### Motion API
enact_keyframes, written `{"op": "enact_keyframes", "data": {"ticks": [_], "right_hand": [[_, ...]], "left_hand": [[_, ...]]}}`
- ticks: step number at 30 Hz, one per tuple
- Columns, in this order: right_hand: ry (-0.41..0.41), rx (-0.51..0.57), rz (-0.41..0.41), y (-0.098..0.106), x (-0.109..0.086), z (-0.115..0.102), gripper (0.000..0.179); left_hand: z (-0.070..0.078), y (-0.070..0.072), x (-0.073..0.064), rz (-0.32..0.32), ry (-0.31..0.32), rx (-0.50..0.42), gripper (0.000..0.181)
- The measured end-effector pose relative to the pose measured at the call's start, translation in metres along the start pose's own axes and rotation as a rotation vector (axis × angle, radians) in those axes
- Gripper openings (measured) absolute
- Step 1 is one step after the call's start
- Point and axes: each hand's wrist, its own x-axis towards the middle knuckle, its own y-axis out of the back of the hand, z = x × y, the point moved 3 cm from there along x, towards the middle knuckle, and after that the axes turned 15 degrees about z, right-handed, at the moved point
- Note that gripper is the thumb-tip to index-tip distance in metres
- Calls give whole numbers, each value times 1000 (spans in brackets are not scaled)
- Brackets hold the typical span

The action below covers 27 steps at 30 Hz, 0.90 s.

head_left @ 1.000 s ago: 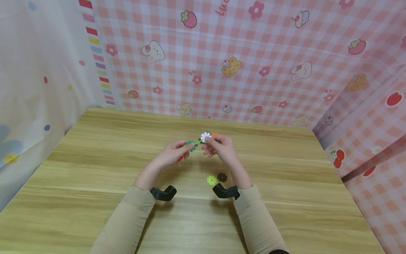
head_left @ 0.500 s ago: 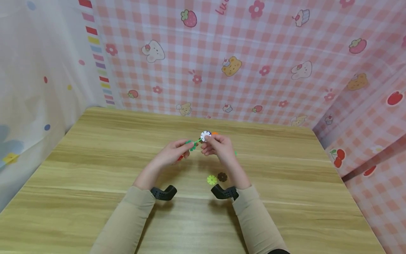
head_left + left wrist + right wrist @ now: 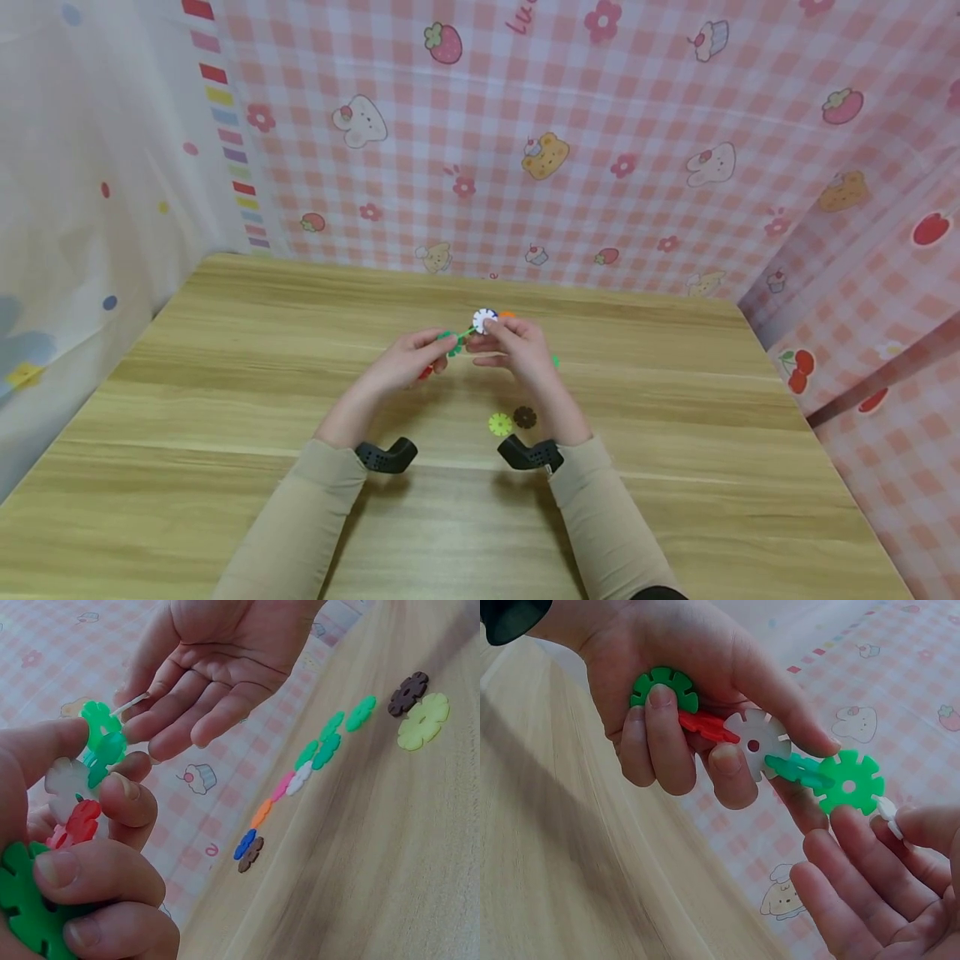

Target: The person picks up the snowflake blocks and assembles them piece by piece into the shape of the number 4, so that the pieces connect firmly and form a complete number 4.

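Chain of five slotted discs (image 3: 757, 763), in hand

My left hand (image 3: 408, 360): fingers curled round the chain, holding it above the wooden table (image 3: 225, 400). Sequence, from the palm outward: green disc (image 3: 665, 676), red disc (image 3: 705, 727), translucent disc (image 3: 744, 729), teal disc (image 3: 799, 772), bright green disc (image 3: 849, 766).

My right hand (image 3: 527, 346): thumb and forefinger pinching one white disc (image 3: 888, 814), remaining fingers extended. White disc turned edge-on to the right wrist view, at the rim of the bright green disc; whether seated in a slot, I cannot tell.

Loose on the table, farther from me: brown disc (image 3: 251, 856), blue disc (image 3: 244, 844), orange disc (image 3: 262, 814), pink disc (image 3: 283, 786), second white disc (image 3: 299, 778), and a group of green pieces (image 3: 326, 752).

Loose, nearer me: dark brown disc (image 3: 525, 417) and yellow-green disc (image 3: 500, 425), side by side.

Backdrop: pink-and-white checked cloth (image 3: 585, 100), printed with strawberries, bears and cupcakes.

Both forearms: beige sleeves (image 3: 300, 517).
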Motion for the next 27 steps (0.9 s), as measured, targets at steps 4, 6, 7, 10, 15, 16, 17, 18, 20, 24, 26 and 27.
{"op": "enact_keyframes", "data": {"ticks": [4, 6, 7, 10, 15, 16, 17, 18, 20, 24, 26, 27], "right_hand": [[-4, -7, -21, -1, 0, 0, 30], [-7, -13, -25, -1, 0, 0, 30], [-9, -16, -26, -1, 0, 0, 30], [-10, -14, -31, 0, -1, 0, 30], [-9, 4, -47, -1, -2, 1, 28], [-10, 7, -49, -1, -2, 2, 28], [-11, 12, -51, -2, -2, 2, 27], [-12, 18, -52, -2, -2, 2, 26], [-17, 30, -53, -2, -2, 3, 25], [-20, 37, -54, -3, -1, 3, 24], [-15, 21, -44, -3, -1, 3, 24], [-10, 9, -36, -3, -1, 3, 24]], "left_hand": [[-1, 0, 1, -2, -7, -1, 42], [0, 1, 0, -1, -9, -1, 40], [0, 1, 0, 0, -10, -1, 39], [1, 1, 0, 2, -17, 3, 37], [3, 1, -1, 7, -44, 25, 38], [3, 1, -1, 9, -48, 28, 38], [4, 1, -1, 11, -51, 29, 38], [4, 1, -2, 11, -52, 28, 37], [4, 1, -2, 13, -50, 29, 37], [4, 1, -2, 10, -53, 23, 38], [4, 2, -2, 12, -53, 15, 37], [4, 2, -2, 12, -53, 9, 37]]}}
